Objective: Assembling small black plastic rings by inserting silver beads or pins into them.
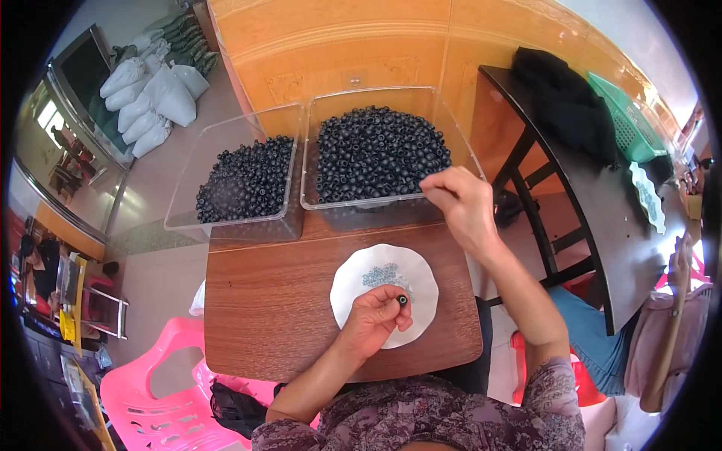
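Observation:
My left hand [374,319] is closed over a white scalloped plate [348,274], pinching a small black ring-shaped part [402,300] between thumb and fingertips. Many tiny pale-blue translucent rings [382,273] lie in the middle of this plate, partly hidden by the hand. My right hand [465,201] is at the front right corner of a clear plastic bin [376,200], which is full of the same black parts [380,154]. Its thumb and fingers are pinched together; whatever is between them cannot be made out.
Left of that bin stands a second clear bin [180,197] with fewer black parts. Both rest at the far side of the brown wooden table [263,301]. A pink chair [143,376] is at left, white sacks [169,94] behind. Another person [669,331] sits right, beside a dark table [602,225].

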